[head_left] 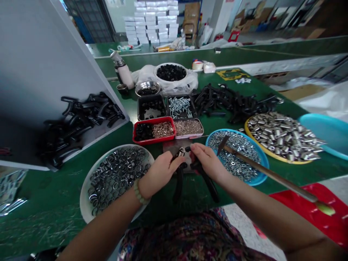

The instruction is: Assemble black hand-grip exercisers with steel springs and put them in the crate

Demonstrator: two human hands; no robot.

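Note:
My left hand and my right hand meet over a black forked plastic part, gripping its top from either side. A small metal fitting shows at its top, and its two black legs point toward me. Under the hands lies a steel plate. A hammer lies just beyond my right hand, its head over a blue basin of hex nuts. My left wrist is above a white plate of metal rings.
Trays of black parts, screws and pins stand ahead, beside a heap of black forked parts. A yellow tray of metal tubes lies right. A white board with more black parts rises left. A thermos stands behind.

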